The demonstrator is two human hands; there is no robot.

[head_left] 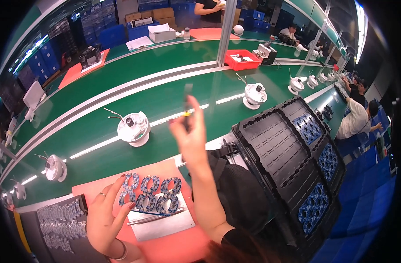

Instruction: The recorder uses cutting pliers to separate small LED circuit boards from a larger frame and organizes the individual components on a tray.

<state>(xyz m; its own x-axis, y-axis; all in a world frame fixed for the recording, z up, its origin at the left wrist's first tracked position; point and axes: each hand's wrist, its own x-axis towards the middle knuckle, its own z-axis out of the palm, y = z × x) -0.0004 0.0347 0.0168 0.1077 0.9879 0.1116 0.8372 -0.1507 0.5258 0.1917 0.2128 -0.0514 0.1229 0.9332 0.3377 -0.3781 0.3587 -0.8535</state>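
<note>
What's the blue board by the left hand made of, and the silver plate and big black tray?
The blue board: probably stiff circuit-board material, slightly shiny, since tiny parts dot it.
The silver plate: likely smooth metal, judging by its grey sheen.
The black tray: perhaps moulded plastic, fairly matt, with ridged rims and shaped pockets.

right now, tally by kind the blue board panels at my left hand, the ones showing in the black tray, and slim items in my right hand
Blue board panel at left hand: 1
Panels in black tray: 3
Slim item, blurred, in right hand: 1
Total: 5
</note>
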